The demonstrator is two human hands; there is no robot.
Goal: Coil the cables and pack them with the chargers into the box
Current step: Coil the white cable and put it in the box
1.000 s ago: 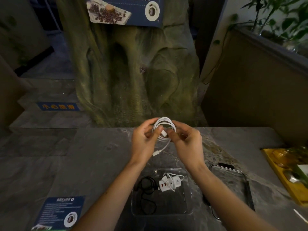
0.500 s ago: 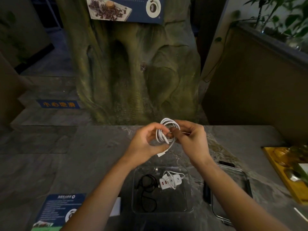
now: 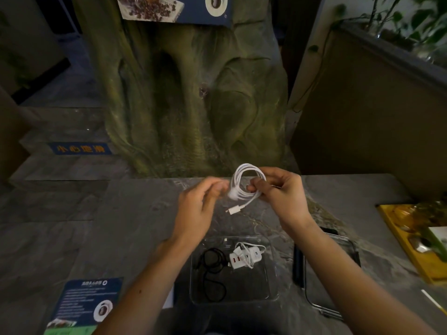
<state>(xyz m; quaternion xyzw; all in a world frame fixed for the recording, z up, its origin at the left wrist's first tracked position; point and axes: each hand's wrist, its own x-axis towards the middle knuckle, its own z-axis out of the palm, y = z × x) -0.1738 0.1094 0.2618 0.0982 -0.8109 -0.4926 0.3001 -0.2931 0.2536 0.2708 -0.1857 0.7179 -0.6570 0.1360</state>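
Down in the lower left of the frame a blue leaflet (image 3: 84, 305) lay on the grey stone table (image 3: 135, 226); above it, at the left edge, a blue floor sign (image 3: 81, 149) with orange characters sat on a step; a mock tree trunk (image 3: 193, 93) filled the upper middle, with a poster (image 3: 174, 8) of coffee beans at the top edge. Just left of centre the left hand (image 3: 198, 209) hovered above the table, blurred, its fingers curled toward the coil; whether they actually gripped the cable could not be told, though a white plug end lay right at the fingertips. At the centre the white cable (image 3: 246, 184) was wound in several loops and held in the air, one connector dangling free below it. Beneath the hands, in the lower middle, the clear box (image 3: 272, 286) stood open on the table; a black cable (image 3: 212, 269) lay loosely looped in its left half, and a white charger (image 3: 244, 258), with a thin white lead draped over it, lay in its upper right part. Right of centre the right hand (image 3: 283, 192) pinched the coil between thumb and curled fingers; a black bar-shaped object (image 3: 298, 264) lay just beside the box's right wall; the clear lid (image 3: 348, 245) rested next to that, partly hidden by the forearm; a yellow tray (image 3: 399, 238) sat at the right edge, and green plants (image 3: 399, 18) showed in the upper right.
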